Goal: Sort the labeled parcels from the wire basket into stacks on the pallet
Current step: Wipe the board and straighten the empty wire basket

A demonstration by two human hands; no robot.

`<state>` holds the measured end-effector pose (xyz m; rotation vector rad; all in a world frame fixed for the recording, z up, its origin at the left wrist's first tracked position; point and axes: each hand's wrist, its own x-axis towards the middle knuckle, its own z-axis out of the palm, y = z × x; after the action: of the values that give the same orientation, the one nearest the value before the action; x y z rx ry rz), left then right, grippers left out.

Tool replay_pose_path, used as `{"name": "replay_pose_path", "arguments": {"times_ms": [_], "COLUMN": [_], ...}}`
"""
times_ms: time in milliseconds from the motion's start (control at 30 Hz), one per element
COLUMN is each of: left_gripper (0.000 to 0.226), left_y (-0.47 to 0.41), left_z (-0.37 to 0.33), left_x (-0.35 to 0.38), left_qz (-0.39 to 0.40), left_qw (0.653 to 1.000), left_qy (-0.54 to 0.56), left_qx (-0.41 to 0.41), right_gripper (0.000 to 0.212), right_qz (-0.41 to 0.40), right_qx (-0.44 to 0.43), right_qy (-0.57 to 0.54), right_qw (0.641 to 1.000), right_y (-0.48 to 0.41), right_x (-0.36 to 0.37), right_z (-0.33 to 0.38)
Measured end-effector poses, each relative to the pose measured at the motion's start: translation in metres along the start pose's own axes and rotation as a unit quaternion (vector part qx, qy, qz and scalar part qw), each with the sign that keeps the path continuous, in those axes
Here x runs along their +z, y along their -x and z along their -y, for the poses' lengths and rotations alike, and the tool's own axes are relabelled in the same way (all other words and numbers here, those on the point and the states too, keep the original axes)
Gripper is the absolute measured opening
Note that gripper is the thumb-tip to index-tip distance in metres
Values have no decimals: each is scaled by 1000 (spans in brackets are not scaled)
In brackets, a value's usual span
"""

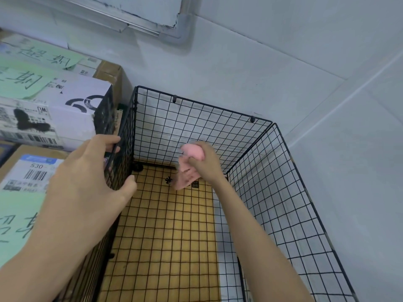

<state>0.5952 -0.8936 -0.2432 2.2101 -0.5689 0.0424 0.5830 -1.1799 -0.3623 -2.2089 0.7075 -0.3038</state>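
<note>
A black wire basket [283, 162] stands in a wall corner, its yellowish floor showing through the mesh. Deep inside it my right hand [206, 163] grips a small soft pink parcel [189, 168], a crumpled pink bag with a dark label at its lower edge. My left hand [87, 177] grips the top rim of the basket's left wall, fingers curled over the wire and thumb inside. Labeled parcels are stacked left of the basket: a white box [72, 110] with barcodes and a brown carton [32, 168] with a white shipping label. No pallet is visible.
Green paper sheets [19, 216] with handwritten characters lie on the stacked cartons at the left. Pale walls close in behind and to the right of the basket. A small dark speck [168, 180] lies on the basket floor.
</note>
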Motion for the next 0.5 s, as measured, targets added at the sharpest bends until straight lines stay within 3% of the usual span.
{"name": "replay_pose_path", "arguments": {"times_ms": [167,333,500], "left_gripper": [62,60,60], "left_y": [-1,-1,0], "left_z": [1,0,-2], "left_x": [1,1,0], "left_qz": [-3,-7,-5], "left_qw": [1000,1000,1000], "left_qy": [0,3,7], "left_qx": [1,2,-3], "right_gripper": [80,67,58], "right_qz": [176,123,103], "right_qx": [-5,-48,-65], "right_qy": [175,234,190], "right_qw": [969,963,974], "right_y": [52,56,48], "right_x": [80,96,89], "right_z": [-33,-48,-41]}}
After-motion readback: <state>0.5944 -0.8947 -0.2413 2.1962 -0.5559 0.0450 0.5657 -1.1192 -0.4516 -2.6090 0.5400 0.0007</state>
